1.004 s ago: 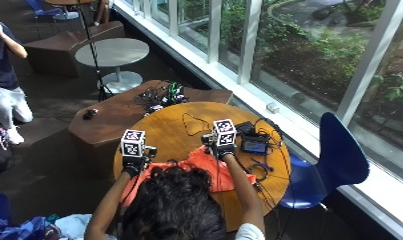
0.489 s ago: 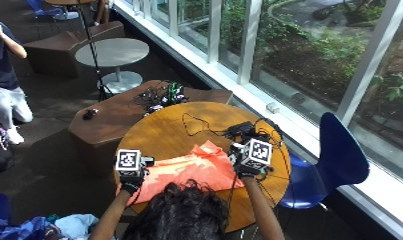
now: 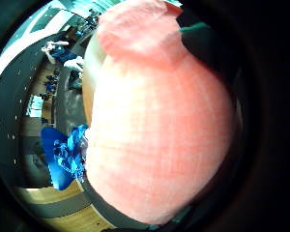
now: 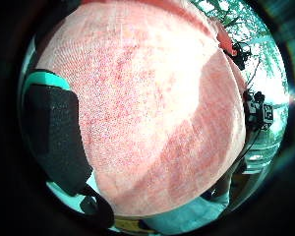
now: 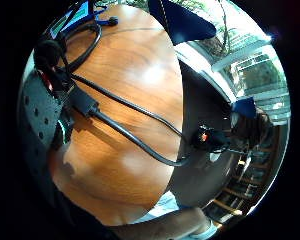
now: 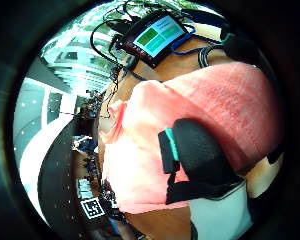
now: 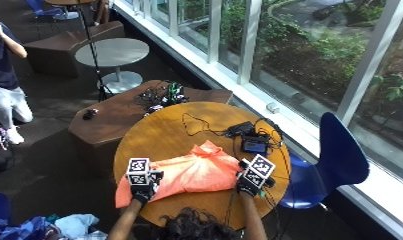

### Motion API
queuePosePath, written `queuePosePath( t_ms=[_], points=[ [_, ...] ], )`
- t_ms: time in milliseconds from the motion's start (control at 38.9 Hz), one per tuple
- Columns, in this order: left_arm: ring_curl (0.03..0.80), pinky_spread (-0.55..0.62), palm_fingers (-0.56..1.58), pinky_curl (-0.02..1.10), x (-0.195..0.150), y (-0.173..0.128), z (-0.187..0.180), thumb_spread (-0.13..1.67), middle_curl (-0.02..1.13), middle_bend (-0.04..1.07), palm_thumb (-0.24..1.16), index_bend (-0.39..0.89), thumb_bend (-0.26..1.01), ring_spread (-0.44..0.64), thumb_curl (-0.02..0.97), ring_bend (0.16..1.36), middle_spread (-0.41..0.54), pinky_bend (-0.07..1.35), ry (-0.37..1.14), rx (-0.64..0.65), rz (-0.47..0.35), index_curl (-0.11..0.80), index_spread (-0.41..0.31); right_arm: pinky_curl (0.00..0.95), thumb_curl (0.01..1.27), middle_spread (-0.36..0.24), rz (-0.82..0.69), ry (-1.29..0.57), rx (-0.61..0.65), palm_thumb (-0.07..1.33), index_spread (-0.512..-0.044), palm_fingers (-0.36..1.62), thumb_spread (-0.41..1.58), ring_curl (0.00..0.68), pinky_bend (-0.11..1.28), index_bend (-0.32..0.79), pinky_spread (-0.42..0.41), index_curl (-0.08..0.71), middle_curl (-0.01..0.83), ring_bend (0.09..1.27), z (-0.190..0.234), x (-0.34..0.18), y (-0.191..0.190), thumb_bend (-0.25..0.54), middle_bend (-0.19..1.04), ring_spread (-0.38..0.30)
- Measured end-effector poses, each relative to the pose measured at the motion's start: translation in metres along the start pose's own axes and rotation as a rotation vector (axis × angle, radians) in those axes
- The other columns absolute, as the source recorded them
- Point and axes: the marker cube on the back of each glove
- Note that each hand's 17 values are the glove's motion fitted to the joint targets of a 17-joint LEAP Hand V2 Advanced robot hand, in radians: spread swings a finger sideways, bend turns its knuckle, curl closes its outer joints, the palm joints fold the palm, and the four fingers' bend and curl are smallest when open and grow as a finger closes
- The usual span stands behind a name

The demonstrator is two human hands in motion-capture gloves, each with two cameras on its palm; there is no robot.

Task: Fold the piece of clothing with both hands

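An orange garment [image 7: 194, 172] lies spread across the near half of the round wooden table [image 7: 168, 135]. My left hand [image 7: 142, 190] grips its near left part, where the cloth reaches the table's edge. My right hand [image 7: 249, 185] holds the near right corner. In the right thumb side palm view a gloved thumb [image 6: 200, 150] presses down on the garment [image 6: 140, 150]. The garment [image 4: 152, 108] fills the left thumb side palm view, with a gloved finger [image 4: 54, 132] curled beside it. It fills the other left palm view too [image 3: 154, 135].
A small device with a lit screen [image 7: 255, 146] and black cables [image 7: 194, 122] lie on the table's far right, just beyond the garment. A blue chair [image 7: 334, 160] stands to the right. A low brown bench [image 7: 121, 115] sits behind the table.
Both hands have drawn back from the garment's far side to the table's near edge and moved apart. The garment now lies wider across the table.
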Motion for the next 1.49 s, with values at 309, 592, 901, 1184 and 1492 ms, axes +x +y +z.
queuePosePath(
  t_ms=[309, 592, 901, 1184, 1492],
  points=[
    [0.338, 0.24, 0.26, 0.44, -0.001, 0.001, 0.003, 1.51, 0.34, 0.16, 0.07, 0.16, -0.02, 0.17, 0.138, 0.46, -0.003, 0.40, 0.071, -0.118, -0.002, 0.350, -0.119, 0.426, 0.41, -0.163, 0.009, -0.144, 0.058, 0.84, -0.297, 1.18, 1.07, 0.450, 0.79, 0.16, -0.353, 0.180, 0.396, 0.78, -0.010, -0.006, -0.005, 0.132, 0.15, -0.266],
    [0.327, 0.30, 0.33, 0.42, -0.026, 0.012, -0.046, 1.55, 0.34, 0.18, 0.06, 0.14, 0.01, 0.21, 0.143, 0.49, 0.000, 0.41, 0.264, -0.003, 0.011, 0.351, -0.110, 0.379, 0.49, -0.252, -0.191, -0.639, 0.141, 0.99, -0.311, 1.20, 0.77, 0.439, 0.67, 0.16, -0.380, 0.247, 0.408, 0.73, -0.108, -0.096, 0.015, 0.077, 0.18, -0.277],
    [0.333, 0.25, 0.40, 0.42, -0.106, 0.063, -0.108, 1.55, 0.36, 0.20, 0.17, 0.13, 0.06, 0.15, 0.184, 0.51, -0.041, 0.44, 0.304, 0.148, -0.106, 0.333, -0.112, 0.370, 0.56, -0.274, -0.803, -0.461, 0.276, 1.04, -0.316, 1.23, 0.58, 0.438, 0.63, 0.15, -0.383, 0.300, 0.413, 0.69, -0.095, -0.311, 0.132, -0.010, 0.17, -0.281],
    [0.333, 0.21, 0.42, 0.42, -0.180, 0.129, -0.101, 1.53, 0.38, 0.20, 0.20, 0.12, 0.07, 0.11, 0.201, 0.52, -0.077, 0.46, 0.344, 0.225, -0.308, 0.315, -0.121, 0.370, 0.60, -0.282, -1.128, -0.089, 0.161, 1.15, -0.319, 1.27, 0.55, 0.447, 0.60, 0.16, -0.378, 0.327, 0.417, 0.72, 0.011, -0.409, 0.266, 0.008, 0.18, -0.279],
    [0.339, 0.17, 0.43, 0.42, -0.196, 0.156, -0.084, 1.48, 0.41, 0.25, 0.11, 0.09, 0.00, 0.07, 0.189, 0.55, -0.121, 0.47, 0.364, 0.223, -0.378, 0.277, -0.156, 0.364, 0.58, -0.302, -1.230, 0.098, 0.228, 0.94, -0.333, 1.30, 0.53, 0.439, 0.55, 0.18, -0.392, 0.366, 0.429, 0.69, 0.081, -0.403, 0.312, -0.067, 0.20, -0.291]
  ],
)
